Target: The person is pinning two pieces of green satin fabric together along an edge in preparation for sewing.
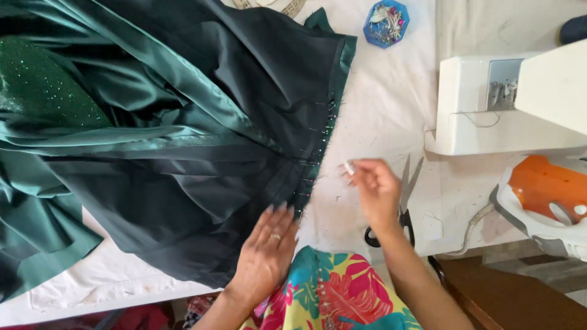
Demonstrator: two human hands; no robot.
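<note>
A large dark green satin garment (183, 134) lies spread over a white-covered table (385, 104), with a row of pins (318, 153) along its right edge. My left hand (269, 247) rests flat, fingers together, on the garment's lower right corner. My right hand (374, 186) hovers just right of the pinned edge, fingertips pinched together; whether a pin sits between them I cannot tell. Scissors (405, 201) lie on the table partly under that hand.
A blue hexagonal dish of pins (386, 22) sits at the table's far edge. A white sewing machine (513, 98) stands at right, with an orange and white iron (544, 198) in front of it. A measuring tape (287, 6) lies at top. A brown wooden surface (520, 293) is at lower right.
</note>
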